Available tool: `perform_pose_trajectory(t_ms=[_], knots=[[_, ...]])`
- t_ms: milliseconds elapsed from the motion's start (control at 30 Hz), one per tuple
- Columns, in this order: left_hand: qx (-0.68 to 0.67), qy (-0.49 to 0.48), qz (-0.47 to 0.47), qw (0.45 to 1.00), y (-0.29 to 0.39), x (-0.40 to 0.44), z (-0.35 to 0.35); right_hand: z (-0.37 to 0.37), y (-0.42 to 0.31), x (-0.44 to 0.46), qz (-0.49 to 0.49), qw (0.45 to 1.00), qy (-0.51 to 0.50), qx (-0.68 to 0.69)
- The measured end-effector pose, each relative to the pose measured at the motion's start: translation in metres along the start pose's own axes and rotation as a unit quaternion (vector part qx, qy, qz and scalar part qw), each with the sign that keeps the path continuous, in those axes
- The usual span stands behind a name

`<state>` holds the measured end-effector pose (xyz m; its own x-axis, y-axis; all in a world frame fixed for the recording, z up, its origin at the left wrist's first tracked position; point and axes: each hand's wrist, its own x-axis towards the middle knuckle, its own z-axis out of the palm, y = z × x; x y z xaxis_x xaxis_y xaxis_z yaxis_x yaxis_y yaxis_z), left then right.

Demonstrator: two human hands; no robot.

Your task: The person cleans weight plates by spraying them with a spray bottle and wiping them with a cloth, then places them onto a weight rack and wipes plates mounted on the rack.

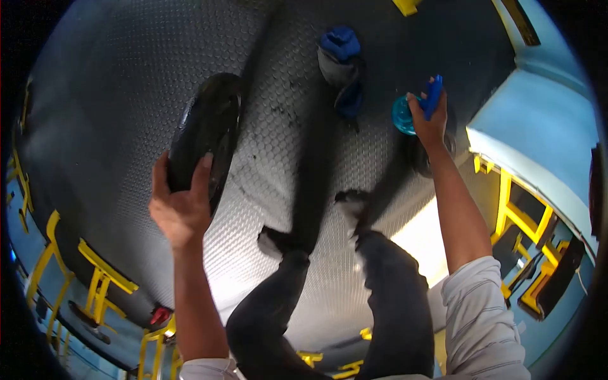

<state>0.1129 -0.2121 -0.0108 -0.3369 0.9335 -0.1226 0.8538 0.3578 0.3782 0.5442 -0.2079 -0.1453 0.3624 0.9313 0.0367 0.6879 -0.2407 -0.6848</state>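
On the left side of the view, the left hand [180, 206] is grasping the near end of a dark oblong thing [206, 126], its thumb lying along the right edge and its fingers along the left. On the right, the right hand [430, 123] is closing its fingers around the blue top [434, 98] of what looks like a turquoise bottle [401, 116]. The dark oblong thing is extending forward from the left hand, its long axis running away from the person and leaning a little to the right; the right hand is standing well apart from it, across the middle. Below the right wrist, another dark rounded thing [420, 158] is showing, partly hidden. Between the hands and farther forward, a blue and grey cloth [339, 66] is lying crumpled on the studded floor [133, 95], nearer to the right hand. Toward the person, two feet are resting on that floor, and yellow frames [101, 285] are standing around the edges.
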Motion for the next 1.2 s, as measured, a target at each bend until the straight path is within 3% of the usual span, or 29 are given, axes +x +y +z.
perform_pose_trajectory(t_ms=[67,133,200,267,333,400,467,533,600,633,667,700,767,800,833,900,933,1000,1033,1100,1200], knots=[[-0.021,0.021,0.025,0.999,0.007,0.005,-0.005,0.019,0.021,0.014,0.002,1.0,-0.01,0.014],[-0.07,-0.047,-0.014,0.996,0.01,0.013,-0.005,0.036,0.031,0.014,-0.03,0.999,-0.029,0.025],[-0.064,-0.021,0.02,0.998,0.004,0.021,-0.002,0.065,0.028,0.025,-0.081,0.994,-0.038,0.056],[-0.055,0.013,0.054,0.997,0.003,0.027,-0.006,0.081,0.025,0.025,-0.039,0.993,-0.048,0.096],[-0.087,-0.053,0.041,0.994,0.009,0.027,-0.007,0.086,0.03,0.032,-0.034,0.993,-0.051,0.097],[-0.077,-0.008,0.088,0.993,0.007,0.028,-0.003,0.084,0.043,0.035,-0.028,0.987,-0.077,0.135],[-0.051,-0.03,0.146,0.987,0.003,0.03,-0.005,0.077,0.063,0.031,-0.117,0.989,-0.064,0.071],[-0.035,-0.021,0.135,0.99,0.002,0.031,-0.011,0.068,0.065,0.004,-0.113,0.989,-0.054,0.074],[-0.032,-0.037,0.131,0.99,0.001,0.031,-0.014,0.044,0.056,-0.038,-0.047,0.99,-0.119,0.055],[-0.02,-0.023,0.134,0.99,-0.003,0.031,-0.011,0.034,0.05,-0.07,0.086,0.983,-0.155,-0.042],[-0.011,-0.006,0.138,0.99,-0.007,0.031,-0.009,0.026,0.036,-0.094,0.17,0.94,-0.24,-0.173],[-0.006,-0.014,0.12,0.993,-0.005,0.028,-0.013,0.026,0.036,-0.111,0.112,0.909,-0.342,-0.21],[-0.005,-0.033,0.094,0.995,-0.004,0.027,-0.015,0.041,-0.011,-0.124,0.097,0.898,-0.428,-0.018],[-0.007,-0.016,0.095,0.995,-0.005,0.026,-0.016,0.061,-0.011,-0.115,-0.088,0.931,-0.354,-0.029],[0.004,-0.033,0.094,0.995,-0.004,0.026,-0.017,0.082,-0.02,-0.099,-0.267,0.925,-0.266,-0.04],[0.018,-0.043,0.101,0.994,-0.007,0.027,-0.017,0.115,-0.052,-0.054,-0.349,0.922,-0.071,-0.151],[0.023,-0.047,0.092,0.994,-0.007,0.028,-0.017,0.137,-0.04,-0.04,-0.354,0.921,-0.059,-0.15],[0.023,-0.055,0.084,0.995,-0.006,0.027,-0.017,0.176,-0.011,-0.009,-0.205,0.942,-0.009,-0.265],[0.014,-0.039,0.096,0.995,-0.009,0.027,-0.013,0.17,-0.017,0.001,-0.211,0.942,0.004,-0.262],[0.013,-0.034,0.106,0.994,-0.011,0.026,-0.015,0.167,-0.035,0.029,-0.109,0.967,-0.216,-0.083],[-0.004,-0.055,0.089,0.995,-0.012,0.029,-0.018,0.147,-0.127,-0.014,-0.34,0.927,-0.104,0.123]])
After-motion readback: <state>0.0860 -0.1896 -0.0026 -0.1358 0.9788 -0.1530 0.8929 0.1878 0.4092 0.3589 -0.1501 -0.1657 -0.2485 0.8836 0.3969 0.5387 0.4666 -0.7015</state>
